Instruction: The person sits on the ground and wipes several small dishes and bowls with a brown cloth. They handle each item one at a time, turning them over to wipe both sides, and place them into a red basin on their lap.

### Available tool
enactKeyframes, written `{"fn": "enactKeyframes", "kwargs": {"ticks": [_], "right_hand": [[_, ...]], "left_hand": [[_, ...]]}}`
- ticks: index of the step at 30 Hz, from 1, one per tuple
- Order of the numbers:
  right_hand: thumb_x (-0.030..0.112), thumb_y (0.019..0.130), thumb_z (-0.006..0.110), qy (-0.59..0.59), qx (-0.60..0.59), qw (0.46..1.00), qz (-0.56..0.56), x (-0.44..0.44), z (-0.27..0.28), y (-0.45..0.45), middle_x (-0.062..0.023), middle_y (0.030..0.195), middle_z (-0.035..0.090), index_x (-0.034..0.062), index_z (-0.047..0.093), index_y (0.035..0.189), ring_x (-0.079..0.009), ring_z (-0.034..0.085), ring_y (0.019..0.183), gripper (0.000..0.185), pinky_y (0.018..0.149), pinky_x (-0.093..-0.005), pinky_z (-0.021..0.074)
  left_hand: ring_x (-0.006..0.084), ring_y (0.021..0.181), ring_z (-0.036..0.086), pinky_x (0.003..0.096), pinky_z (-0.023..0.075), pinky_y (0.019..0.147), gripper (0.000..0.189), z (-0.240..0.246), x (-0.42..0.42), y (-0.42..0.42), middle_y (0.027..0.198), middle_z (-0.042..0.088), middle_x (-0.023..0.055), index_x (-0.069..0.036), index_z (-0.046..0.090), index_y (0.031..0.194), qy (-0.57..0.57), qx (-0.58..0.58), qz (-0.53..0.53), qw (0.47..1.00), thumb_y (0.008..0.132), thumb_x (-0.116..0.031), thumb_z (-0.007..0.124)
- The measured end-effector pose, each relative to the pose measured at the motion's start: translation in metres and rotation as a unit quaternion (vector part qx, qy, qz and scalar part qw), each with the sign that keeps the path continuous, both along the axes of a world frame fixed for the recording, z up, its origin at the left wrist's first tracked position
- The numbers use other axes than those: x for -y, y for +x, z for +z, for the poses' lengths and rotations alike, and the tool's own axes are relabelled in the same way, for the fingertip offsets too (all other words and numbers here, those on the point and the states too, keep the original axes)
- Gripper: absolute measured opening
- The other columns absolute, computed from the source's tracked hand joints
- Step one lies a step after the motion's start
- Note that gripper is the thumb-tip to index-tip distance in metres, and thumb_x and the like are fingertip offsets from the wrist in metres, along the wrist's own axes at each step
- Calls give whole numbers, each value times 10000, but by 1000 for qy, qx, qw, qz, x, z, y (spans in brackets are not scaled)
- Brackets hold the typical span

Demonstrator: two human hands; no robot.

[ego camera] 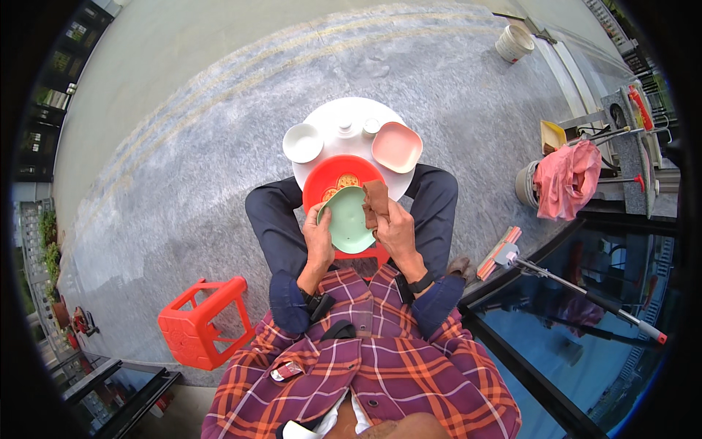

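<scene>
A light green plate (351, 222) is held up in front of me, tilted towards my face. My left hand (320, 236) grips its left rim, thumb on the inner face. In my right hand (397, 233) is a brown cloth (375, 203), pressed at the plate's right edge. Behind the plate lies a red round tray (318, 178) with a yellow and orange pattern, partly hidden. It rests on a white round table (351, 107). A white bowl (303, 142), a pink square dish (397, 147), a small white cup (371, 127) and a white lid-like piece (345, 129) stand farther back.
A red plastic stool (205, 324) lies on its side at my left. On the right are a squeegee mop (499, 255), a bucket (526, 184) with a pink cloth (567, 178) over it, and a yellow dustpan (553, 136). Another bucket (514, 44) stands far right.
</scene>
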State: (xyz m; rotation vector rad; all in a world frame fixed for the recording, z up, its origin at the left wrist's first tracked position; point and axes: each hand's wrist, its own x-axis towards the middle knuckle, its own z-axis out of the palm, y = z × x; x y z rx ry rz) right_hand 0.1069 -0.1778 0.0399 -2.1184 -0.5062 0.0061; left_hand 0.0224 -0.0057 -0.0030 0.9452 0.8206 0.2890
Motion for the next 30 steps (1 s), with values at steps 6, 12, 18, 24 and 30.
{"fn": "enactKeyframes", "kwargs": {"ticks": [6,12,18,24,30], "right_hand": [[61,904,697,-32,32,996,80,10,6,10,-229,895,669,-27,641,1069,-452,704,776,195,655,-523,576],[92,966,737,42,-27,999,-20,1,5,-9,-272,959,695,-50,636,1099,-496,708,856,219,684,-533,560],[78,962,716,56,-47,997,-29,-3,-9,-15,-273,929,718,-57,669,1059,-482,732,845,173,712,-499,571],[49,865,695,-76,35,992,98,12,-2,20,-202,885,716,-33,689,1089,-403,739,759,239,673,-473,606],[75,834,749,-66,76,983,155,3,15,18,-230,876,686,-26,618,1048,-458,704,760,271,676,-536,588]], "left_hand": [[58,982,673,244,550,845,206,29,-30,21,1051,747,21,-23,731,1275,239,8,-274,932,1108,-100,637],[88,987,658,269,542,880,250,9,-27,32,1105,738,14,15,707,1282,109,74,-30,991,1165,-159,570],[135,1128,688,305,564,963,301,-9,-8,9,1265,727,55,1,631,1403,2,82,26,996,1165,-174,573],[135,1119,712,299,585,947,323,15,-28,-1,1263,739,83,-14,648,1342,79,6,-132,988,1052,-116,745],[126,1037,708,279,579,901,312,42,-67,36,1173,768,53,21,686,1367,288,25,-380,879,1063,-45,652]]}}
